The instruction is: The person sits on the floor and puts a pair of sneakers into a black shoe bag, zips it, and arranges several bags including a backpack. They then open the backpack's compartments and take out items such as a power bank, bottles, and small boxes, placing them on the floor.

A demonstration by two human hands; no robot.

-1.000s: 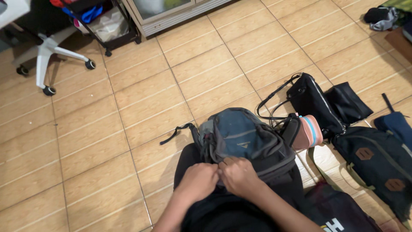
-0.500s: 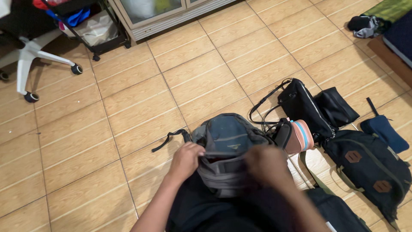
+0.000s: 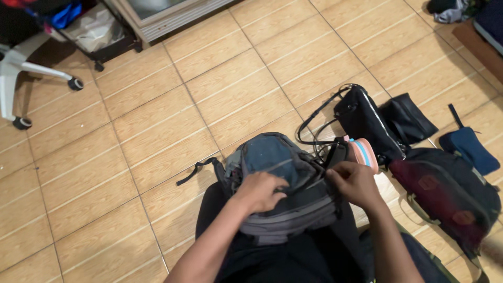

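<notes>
Head view, the only one supplied. The grey and blue backpack [image 3: 283,183] lies on the person's lap at the near edge of the tiled floor [image 3: 157,147], its top pointing away from the body. The left hand [image 3: 260,191] rests on the upper face of the pack, fingers curled and pressing the fabric down; no separate item shows in it. The right hand [image 3: 356,183] is at the pack's right side, fingers pinched narrowly on something small at the seam, probably a zipper pull, though the piece itself is too small to confirm.

Progress, as a judgement: the work is on the pack's closure. Whether the zip stands open or shut cannot be determined; no contents show. One loose black strap [image 3: 196,172] trails off the pack's left side onto the tiles.

Surroundings: just beside the pack's right side lies a pink cylindrical item with a blue band [image 3: 363,152], touching a black handbag [image 3: 361,123] with long loop handles. A flat black pouch [image 3: 408,119] lies beside the handbag, a small navy pouch [image 3: 469,149] further right, and a dark backpack with brown patches [image 3: 445,191] near the right edge. The floor is tan tile with pale grout. At the far left corner stand a white wheeled chair base [image 3: 31,73] and a low rolling rack [image 3: 94,36]; a framed glass panel [image 3: 167,15] runs along the far edge.
</notes>
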